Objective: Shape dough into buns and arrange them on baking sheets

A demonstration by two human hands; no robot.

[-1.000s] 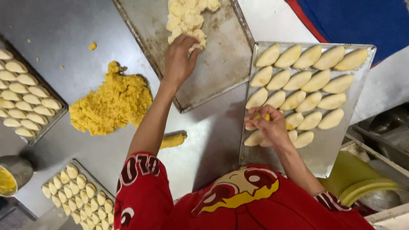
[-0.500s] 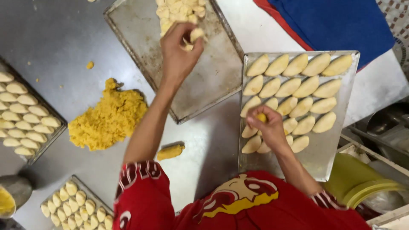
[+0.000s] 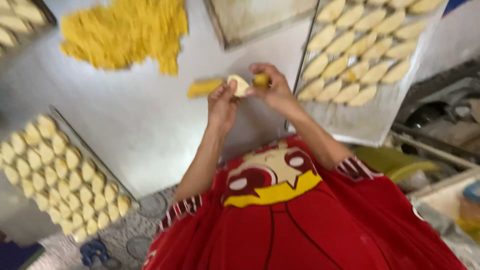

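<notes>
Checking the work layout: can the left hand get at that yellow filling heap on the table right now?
Probably yes. The yellow filling heap lies on open table up and left of the left hand, with nothing between; but that hand holds a dough piece.

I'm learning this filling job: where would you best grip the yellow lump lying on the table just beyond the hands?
Pinch the yellow lump across its narrow sides near the middle, coming from above; it lies flat and elongated on the table, just left of the left hand.
</notes>
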